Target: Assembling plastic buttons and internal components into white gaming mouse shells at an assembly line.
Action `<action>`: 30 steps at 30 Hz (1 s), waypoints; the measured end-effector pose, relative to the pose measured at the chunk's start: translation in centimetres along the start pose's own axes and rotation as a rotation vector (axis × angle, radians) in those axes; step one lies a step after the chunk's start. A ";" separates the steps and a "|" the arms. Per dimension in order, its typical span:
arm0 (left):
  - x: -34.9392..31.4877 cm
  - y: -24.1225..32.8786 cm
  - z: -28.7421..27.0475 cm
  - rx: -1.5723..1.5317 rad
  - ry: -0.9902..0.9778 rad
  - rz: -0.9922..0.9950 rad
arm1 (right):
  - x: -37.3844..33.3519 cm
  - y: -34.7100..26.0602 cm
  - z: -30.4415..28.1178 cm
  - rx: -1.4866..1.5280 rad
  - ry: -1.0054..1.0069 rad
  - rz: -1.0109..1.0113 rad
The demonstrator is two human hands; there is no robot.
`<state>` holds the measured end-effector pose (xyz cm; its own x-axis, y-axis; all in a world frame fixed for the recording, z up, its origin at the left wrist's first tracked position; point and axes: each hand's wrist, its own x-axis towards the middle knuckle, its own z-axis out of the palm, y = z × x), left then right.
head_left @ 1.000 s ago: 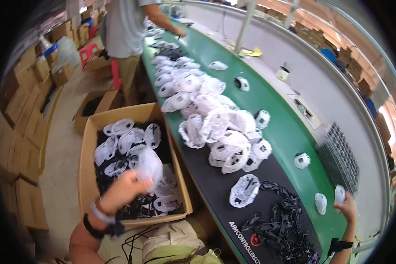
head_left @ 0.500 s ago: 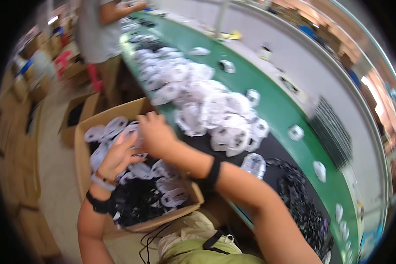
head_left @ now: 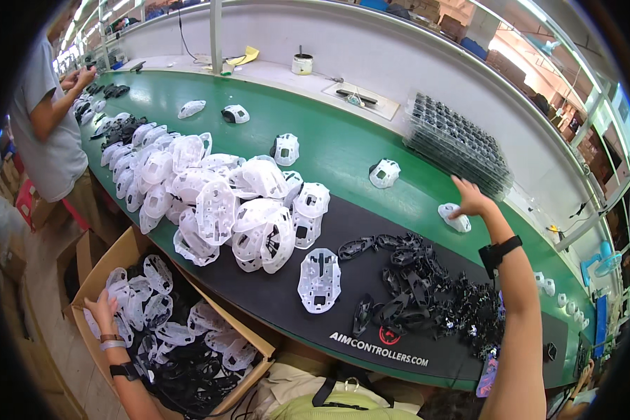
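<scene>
My right hand (head_left: 472,199) reaches out over the green tabletop, fingers spread, beside and partly over a small white plastic shell (head_left: 456,218); whether it touches the shell is hard to tell. Low on the left, my left hand (head_left: 103,312) is at the far-left side of an open cardboard box (head_left: 241,316), its fingers apart, next to white plastic shells (head_left: 138,287). Black plastic parts (head_left: 189,374) fill the bottom of that box. A big heap of white shells (head_left: 213,210) spreads along the table, and a single flat white shell (head_left: 320,281) lies on the black mat (head_left: 357,318).
Black plastic pieces (head_left: 427,294) are piled on the mat. Stacked clear trays (head_left: 458,143) stand against the back ledge, with a white pot (head_left: 302,64) farther left. Several shells dot the green table (head_left: 343,168). A co-worker (head_left: 45,126) stands at the far left.
My hands were together over the box; now they are apart, the right stretched out across the table and the left at the box's left side. The view has swung right.
</scene>
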<state>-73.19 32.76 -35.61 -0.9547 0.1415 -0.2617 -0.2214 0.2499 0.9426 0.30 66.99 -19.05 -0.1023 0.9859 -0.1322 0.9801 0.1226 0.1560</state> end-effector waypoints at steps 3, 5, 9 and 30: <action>-7.8 4.4 3.2 -0.065 -0.321 0.309 | 2.8 6.8 7.9 0.317 -0.148 0.078; -15.5 7.9 4.8 -0.011 -0.516 0.436 | 2.3 4.2 6.0 0.311 -0.191 0.085; -24.8 10.3 8.2 -0.104 -1.190 0.393 | -0.3 -0.1 2.5 0.579 0.063 -0.176; 10.4 -7.8 -7.1 -0.320 -0.356 -0.152 | -7.6 36.7 13.8 0.063 -0.021 0.403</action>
<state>-82.83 25.44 -44.20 -0.7919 0.4586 -0.4033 -0.4563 -0.0054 0.8898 39.44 62.39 -25.80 0.2952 0.9509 -0.0927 0.9496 -0.2812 0.1389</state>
